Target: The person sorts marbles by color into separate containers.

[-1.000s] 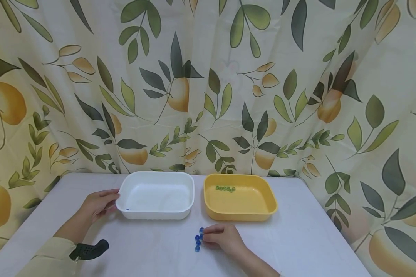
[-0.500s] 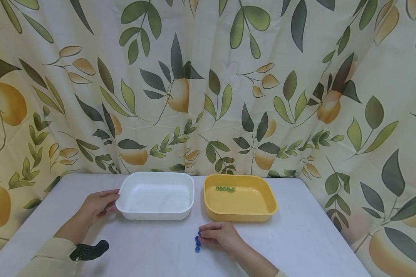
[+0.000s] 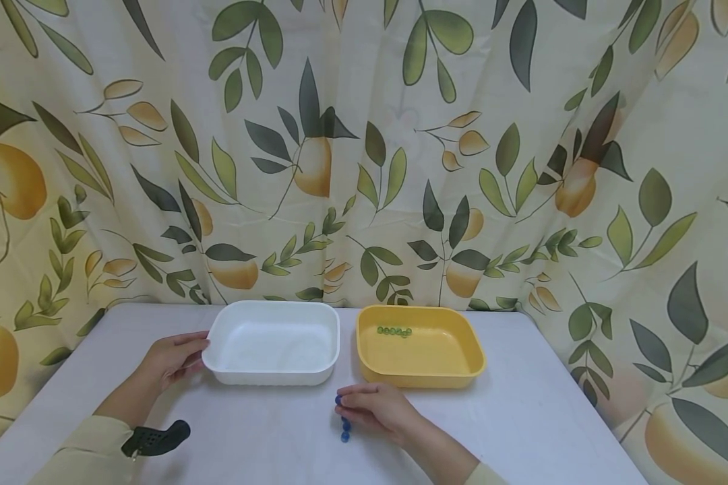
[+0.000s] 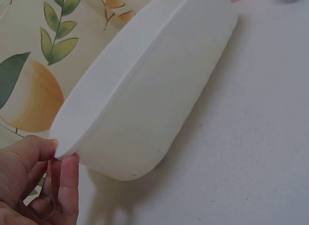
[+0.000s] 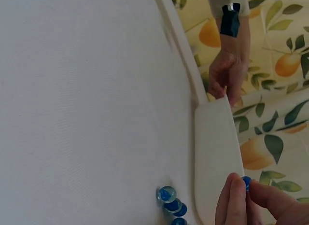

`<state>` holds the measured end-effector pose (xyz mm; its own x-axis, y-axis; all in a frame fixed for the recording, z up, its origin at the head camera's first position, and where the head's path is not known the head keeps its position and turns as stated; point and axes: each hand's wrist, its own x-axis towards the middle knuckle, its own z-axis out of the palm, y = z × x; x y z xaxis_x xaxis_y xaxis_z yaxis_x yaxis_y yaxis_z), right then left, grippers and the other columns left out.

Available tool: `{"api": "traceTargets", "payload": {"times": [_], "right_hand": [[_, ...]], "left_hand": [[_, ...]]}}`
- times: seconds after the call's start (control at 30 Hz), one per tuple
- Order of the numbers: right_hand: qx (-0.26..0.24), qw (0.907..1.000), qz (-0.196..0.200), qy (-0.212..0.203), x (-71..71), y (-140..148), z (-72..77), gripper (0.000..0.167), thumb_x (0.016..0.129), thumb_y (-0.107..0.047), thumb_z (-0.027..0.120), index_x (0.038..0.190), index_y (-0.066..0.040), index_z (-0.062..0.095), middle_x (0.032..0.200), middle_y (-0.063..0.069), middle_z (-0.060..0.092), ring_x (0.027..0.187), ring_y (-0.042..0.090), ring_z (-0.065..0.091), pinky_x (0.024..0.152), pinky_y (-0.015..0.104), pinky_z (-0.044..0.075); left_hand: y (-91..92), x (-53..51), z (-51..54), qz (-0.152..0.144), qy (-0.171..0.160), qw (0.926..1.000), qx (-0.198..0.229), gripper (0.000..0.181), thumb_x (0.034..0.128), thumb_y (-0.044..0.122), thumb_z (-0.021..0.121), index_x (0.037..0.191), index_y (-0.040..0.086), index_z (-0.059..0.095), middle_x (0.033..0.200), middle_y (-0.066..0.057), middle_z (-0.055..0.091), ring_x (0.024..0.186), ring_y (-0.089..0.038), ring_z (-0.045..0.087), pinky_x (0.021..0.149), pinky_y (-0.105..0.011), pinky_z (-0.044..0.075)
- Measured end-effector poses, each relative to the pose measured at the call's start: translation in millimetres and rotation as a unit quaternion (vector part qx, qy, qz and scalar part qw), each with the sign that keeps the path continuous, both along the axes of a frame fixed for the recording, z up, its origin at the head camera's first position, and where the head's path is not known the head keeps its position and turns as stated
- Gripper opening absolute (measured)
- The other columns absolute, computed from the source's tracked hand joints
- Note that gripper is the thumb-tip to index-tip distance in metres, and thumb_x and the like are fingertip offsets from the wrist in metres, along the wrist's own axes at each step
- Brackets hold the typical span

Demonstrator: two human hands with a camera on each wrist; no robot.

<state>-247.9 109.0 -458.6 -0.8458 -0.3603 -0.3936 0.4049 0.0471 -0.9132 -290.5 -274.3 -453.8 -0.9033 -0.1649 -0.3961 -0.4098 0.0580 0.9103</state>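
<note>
In the head view my left hand (image 3: 170, 360) is at the left end of a white plastic tub (image 3: 273, 378). The left wrist view shows its thumb and fingers pinching the tub's rim (image 4: 67, 150). My right hand (image 3: 379, 409) pinches a blue glass marble (image 3: 338, 399) between thumb and fingertips, above the table in front of the tubs. Just below that hand, several more blue marbles (image 3: 345, 437) lie in a short line on the cloth. In the right wrist view, the loose marbles (image 5: 167, 193) look clear with blue inside.
A yellow tub (image 3: 421, 380) stands to the right of the white one, with a row of several green marbles (image 3: 394, 331) on its floor. White cloth covers the table (image 3: 249, 431). A leaf-and-fruit patterned curtain (image 3: 364, 168) hangs behind.
My right hand has taken a blue marble from the line, lifted it and moved slightly left. A blue spot inside the white tub's front left has gone from sight. My left hand has stayed put.
</note>
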Motion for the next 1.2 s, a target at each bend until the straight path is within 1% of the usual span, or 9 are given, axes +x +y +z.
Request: {"api": "traceTargets", "payload": {"times": [0.17, 0.27, 0.43, 0.67, 0.83, 1.03, 1.2], "right_hand": [[-0.008, 0.9998, 0.005, -0.020, -3.6, -7, 8.6, 0.036, 0.094, -0.007, 0.064, 0.126, 0.009, 0.060, 0.117, 0.023, 0.068, 0.097, 0.018, 0.072, 0.087, 0.026, 0.056], [-0.007, 0.9996, 0.005, -0.026, -6.3, -13, 12.4, 0.036, 0.094, -0.009, 0.064, 0.127, 0.007, 0.061, 0.116, 0.021, 0.069, 0.096, 0.016, 0.072, 0.086, 0.024, 0.056], [-0.021, 0.9996, 0.002, -0.019, -9.7, -20, 17.2, 0.035, 0.094, -0.006, 0.063, 0.126, 0.008, 0.061, 0.116, 0.022, 0.069, 0.093, 0.016, 0.072, 0.085, 0.023, 0.057], [-0.022, 0.9994, -0.019, -0.021, -16.2, -31, 24.4, 0.034, 0.093, -0.007, 0.066, 0.124, 0.007, 0.063, 0.111, 0.019, 0.071, 0.093, 0.017, 0.073, 0.082, 0.022, 0.057], [-0.024, 0.9991, -0.029, -0.022, -21.3, -38, 30.5, 0.034, 0.092, -0.004, 0.066, 0.123, 0.009, 0.062, 0.113, 0.022, 0.070, 0.093, 0.019, 0.073, 0.082, 0.023, 0.057], [-0.022, 0.9989, -0.034, -0.023, -29.5, -45, 37.1, 0.034, 0.093, -0.006, 0.065, 0.124, 0.008, 0.062, 0.107, 0.018, 0.073, 0.090, 0.017, 0.074, 0.081, 0.021, 0.057], [-0.025, 0.9984, -0.044, -0.024, -38.9, -52, 39.6, 0.033, 0.094, -0.006, 0.065, 0.124, 0.008, 0.062, 0.112, 0.021, 0.070, 0.090, 0.016, 0.073, 0.080, 0.020, 0.057]], "left_hand": [[-0.4, -0.4, -0.8, 0.000, -0.001, 1.0000, 0.001, 0.059, 0.0936, 0.019, 0.068, 0.143, -0.004, 0.045, 0.082, 0.010, 0.067, 0.072, -0.007, 0.066, 0.074, -0.028, 0.060], [-0.9, -0.7, -1.5, 0.000, -0.001, 1.0000, 0.002, 0.059, 0.0934, 0.019, 0.068, 0.142, -0.004, 0.046, 0.082, 0.011, 0.067, 0.072, -0.007, 0.066, 0.075, -0.027, 0.060], [-0.6, 0.1, -0.6, 0.001, 0.000, 1.0000, 0.007, 0.058, 0.0929, 0.018, 0.069, 0.142, -0.005, 0.046, 0.081, 0.011, 0.067, 0.072, -0.007, 0.067, 0.074, -0.027, 0.060], [-0.8, 0.6, 0.2, -0.011, 0.002, 0.9998, -0.019, 0.054, 0.0930, 0.021, 0.068, 0.139, -0.003, 0.051, 0.078, 0.011, 0.069, 0.070, -0.007, 0.066, 0.068, -0.026, 0.057], [-1.2, -0.7, -0.1, -0.009, -0.002, 0.9997, -0.021, 0.056, 0.0930, 0.022, 0.068, 0.140, -0.002, 0.050, 0.079, 0.011, 0.068, 0.071, -0.007, 0.066, 0.069, -0.026, 0.057], [-2.1, -2.8, -1.9, -0.007, -0.004, 0.9998, -0.017, 0.057, 0.0929, 0.022, 0.069, 0.141, -0.002, 0.049, 0.080, 0.011, 0.068, 0.072, -0.007, 0.066, 0.071, -0.027, 0.059], [-2.8, -3.3, -3.3, -0.005, -0.003, 0.9999, -0.010, 0.057, 0.0924, 0.021, 0.070, 0.140, -0.003, 0.049, 0.080, 0.011, 0.068, 0.071, -0.007, 0.067, 0.071, -0.027, 0.059]]}}
